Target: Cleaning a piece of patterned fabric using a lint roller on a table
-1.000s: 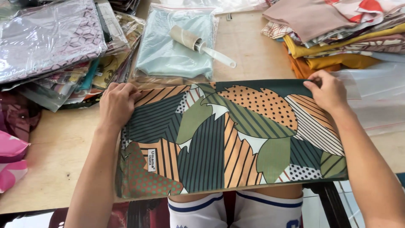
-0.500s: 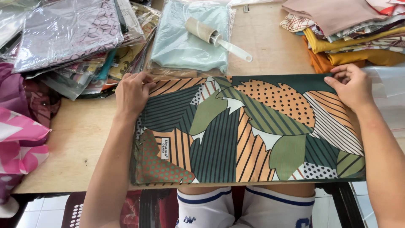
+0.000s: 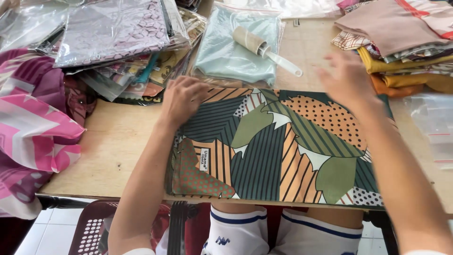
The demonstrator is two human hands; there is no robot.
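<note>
The folded scarf (image 3: pixel 283 146) lies flat on the bench (image 3: pixel 113 141) before me; dark green, patterned with orange stripes, olive leaves and dotted patches; its near edge overhangs slightly.

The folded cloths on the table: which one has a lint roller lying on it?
The pale teal cloth in a clear bag, beyond the leaf-patterned scarf; the lint roller lies on it alone.

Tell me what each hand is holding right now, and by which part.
Left hand presses the folded patterned cloth at its far left corner. Right hand is blurred above the far edge, apparently holding nothing.
</note>
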